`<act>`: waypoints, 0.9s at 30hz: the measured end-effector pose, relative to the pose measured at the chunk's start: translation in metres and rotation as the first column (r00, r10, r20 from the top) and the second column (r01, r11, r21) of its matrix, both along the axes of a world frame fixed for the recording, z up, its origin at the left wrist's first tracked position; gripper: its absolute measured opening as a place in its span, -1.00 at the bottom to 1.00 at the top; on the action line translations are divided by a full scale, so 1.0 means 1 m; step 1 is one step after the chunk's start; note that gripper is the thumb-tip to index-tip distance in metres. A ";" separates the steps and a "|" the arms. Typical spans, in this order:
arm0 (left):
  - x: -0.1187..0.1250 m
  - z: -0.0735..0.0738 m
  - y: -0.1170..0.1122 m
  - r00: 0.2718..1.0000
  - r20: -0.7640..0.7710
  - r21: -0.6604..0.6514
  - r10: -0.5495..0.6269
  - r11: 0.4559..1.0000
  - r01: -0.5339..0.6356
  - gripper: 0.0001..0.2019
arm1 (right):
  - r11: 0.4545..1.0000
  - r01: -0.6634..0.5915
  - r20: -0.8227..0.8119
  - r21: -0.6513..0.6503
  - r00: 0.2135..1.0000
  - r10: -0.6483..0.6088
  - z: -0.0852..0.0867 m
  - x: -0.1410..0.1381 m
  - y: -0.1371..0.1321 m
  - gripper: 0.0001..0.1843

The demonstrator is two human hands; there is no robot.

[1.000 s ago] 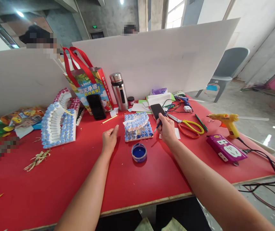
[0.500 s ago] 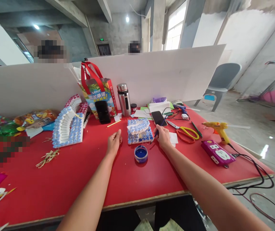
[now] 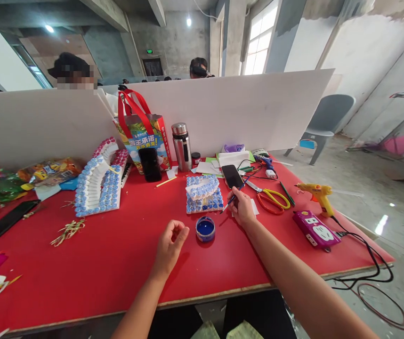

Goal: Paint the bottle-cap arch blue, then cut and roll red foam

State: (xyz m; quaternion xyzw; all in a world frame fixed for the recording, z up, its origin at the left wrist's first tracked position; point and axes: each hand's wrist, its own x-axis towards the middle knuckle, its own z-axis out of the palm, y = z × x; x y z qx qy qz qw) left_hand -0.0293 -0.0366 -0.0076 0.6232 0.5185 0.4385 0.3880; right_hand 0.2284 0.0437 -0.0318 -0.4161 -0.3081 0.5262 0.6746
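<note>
In my right hand [image 3: 242, 207] is a thin paintbrush [image 3: 227, 205], its dark tip slanting down to the left toward the table. My left hand [image 3: 172, 242] is loosely curled just left of a small round jar of blue paint [image 3: 205, 230]; the thumb and fingers are apart and nothing shows between them. Behind the jar sits a small stepped piece [image 3: 204, 193] covered in rows of blue-and-white rosettes, a few of them darker blue along the front. The brush tip is beside this piece's front right corner, apart from it.
Around the work lie a phone [image 3: 232, 176], scissors [image 3: 274, 200], a yellow glue gun [image 3: 318, 193] and a purple power strip [image 3: 317, 229] with cables. A steel flask [image 3: 181, 148] and a gift bag [image 3: 145, 136] stand behind. Larger rosette-covered pieces [image 3: 98, 186] are at left.
My left hand has come toward me and slightly right, nearer the paint jar, and its fingers have loosened. My right hand with the paintbrush has shifted only slightly. The view has moved a little.
</note>
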 end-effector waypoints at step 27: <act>0.047 0.000 -0.006 0.984 -0.172 0.200 0.044 0.980 -0.008 -0.49 | 0.999 -0.052 -0.063 0.015 0.997 0.052 0.011 0.008 -0.009 -0.64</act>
